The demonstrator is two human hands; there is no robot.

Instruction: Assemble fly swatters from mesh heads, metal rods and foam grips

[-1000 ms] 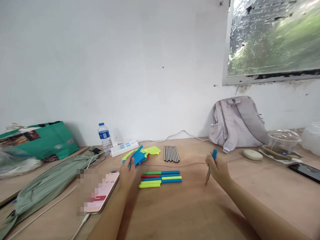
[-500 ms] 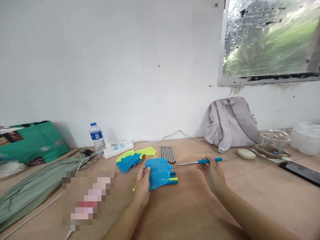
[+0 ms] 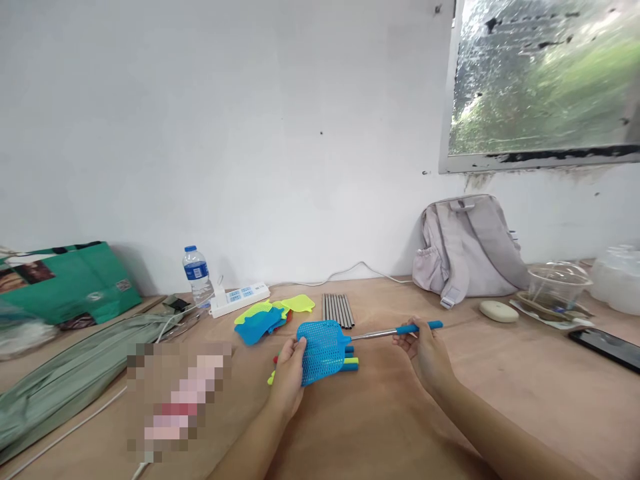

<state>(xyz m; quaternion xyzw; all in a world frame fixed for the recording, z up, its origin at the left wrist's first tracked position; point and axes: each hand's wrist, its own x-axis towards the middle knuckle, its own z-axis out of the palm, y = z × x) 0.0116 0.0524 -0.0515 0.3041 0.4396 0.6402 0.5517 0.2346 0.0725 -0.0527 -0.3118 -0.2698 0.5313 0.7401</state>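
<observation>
Left hand (image 3: pixel 289 373) grips blue mesh swatter head (image 3: pixel 321 343) at its 9 o'clock edge. Right hand (image 3: pixel 425 347) pinches blue-gripped metal rod (image 3: pixel 395 330), tip meeting the head at 3 o'clock. Both held above coloured handles (image 3: pixel 350 363) on table (image 3: pixel 380 427).

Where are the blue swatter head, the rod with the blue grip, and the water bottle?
blue swatter head (image 3: pixel 323 350), head view, middle of the mesh.
rod with the blue grip (image 3: pixel 417 327), head view, on the blue grip.
water bottle (image 3: pixel 197 275), head view, its label.

Makeshift workroom: plywood table (image 3: pixel 390 427), backpack (image 3: pixel 467 247)
</observation>
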